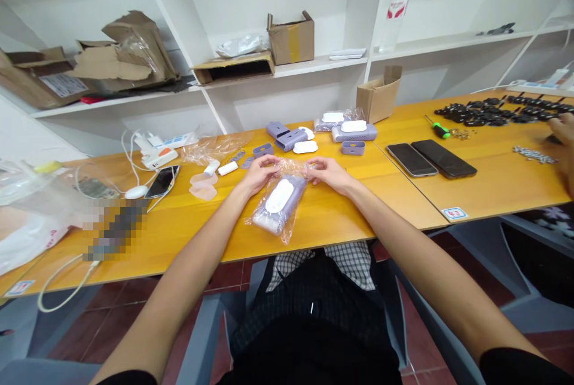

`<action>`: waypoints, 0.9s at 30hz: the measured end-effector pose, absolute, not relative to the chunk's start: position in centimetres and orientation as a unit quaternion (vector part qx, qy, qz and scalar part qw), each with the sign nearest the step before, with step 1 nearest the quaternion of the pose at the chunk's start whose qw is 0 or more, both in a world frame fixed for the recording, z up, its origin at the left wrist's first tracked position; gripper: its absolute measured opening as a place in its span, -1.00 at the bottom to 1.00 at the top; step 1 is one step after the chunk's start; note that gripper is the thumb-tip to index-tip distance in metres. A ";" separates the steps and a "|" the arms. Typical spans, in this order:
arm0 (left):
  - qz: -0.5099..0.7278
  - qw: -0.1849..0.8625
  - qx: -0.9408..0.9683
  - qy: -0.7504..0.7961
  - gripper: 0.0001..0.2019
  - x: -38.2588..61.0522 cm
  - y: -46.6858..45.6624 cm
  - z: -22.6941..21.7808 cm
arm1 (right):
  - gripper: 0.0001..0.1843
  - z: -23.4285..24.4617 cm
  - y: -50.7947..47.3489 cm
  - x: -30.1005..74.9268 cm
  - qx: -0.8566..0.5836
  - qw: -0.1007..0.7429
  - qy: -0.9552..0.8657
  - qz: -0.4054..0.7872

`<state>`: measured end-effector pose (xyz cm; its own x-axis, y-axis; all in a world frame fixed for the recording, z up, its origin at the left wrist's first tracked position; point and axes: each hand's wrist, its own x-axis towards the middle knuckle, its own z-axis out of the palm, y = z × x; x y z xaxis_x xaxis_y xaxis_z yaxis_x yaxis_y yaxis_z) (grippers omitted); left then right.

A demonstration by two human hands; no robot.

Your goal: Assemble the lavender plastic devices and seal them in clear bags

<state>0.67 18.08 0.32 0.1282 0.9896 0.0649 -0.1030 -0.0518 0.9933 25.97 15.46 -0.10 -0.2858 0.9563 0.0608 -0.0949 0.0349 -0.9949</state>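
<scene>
A purple plastic device with a white oval panel point(280, 196) lies on the table inside a clear plastic bag point(287, 231). My left hand point(260, 173) pinches the bag's far edge at its left corner. At the right corner of that edge, my right hand point(329, 173) has its fingers closed on the film. Just beyond my hands are a small purple cap point(263, 150), purple housings point(292, 139) and a white oval part point(305, 147). White cylinders point(228, 168) and pale translucent pads point(204, 188) lie to the left of my left hand.
Two phones point(443, 159) and a green screwdriver point(441, 130) lie to the right, near many black parts point(488, 111). Another person's hand point(562, 131) is at the far right. Cables and a power strip point(158, 155) sit left. Shelves with cardboard boxes point(293, 40) stand behind.
</scene>
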 end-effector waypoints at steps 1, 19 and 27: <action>0.505 0.541 0.518 0.428 -0.69 0.7 18.1 0.3 | -0.61 -0.1 15.4 25.9 -0.391 0.459 -0.561 0.568; 0.541 0.456 0.526 0.472 -0.68 1.2 17.9 -0.4 | -0.75 -0.6 15.7 26.1 -0.384 0.466 -0.592 0.534; 0.543 0.476 0.522 0.453 -0.46 1.4 17.7 -0.2 | -0.77 0.0 15.3 26.5 -0.388 0.424 -0.617 0.537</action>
<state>1.36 17.72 -0.23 -0.0012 0.9907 0.1364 -0.0442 -0.1363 0.9897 26.45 15.29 -0.01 -0.3395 0.9346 0.1061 0.0235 0.1212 -0.9923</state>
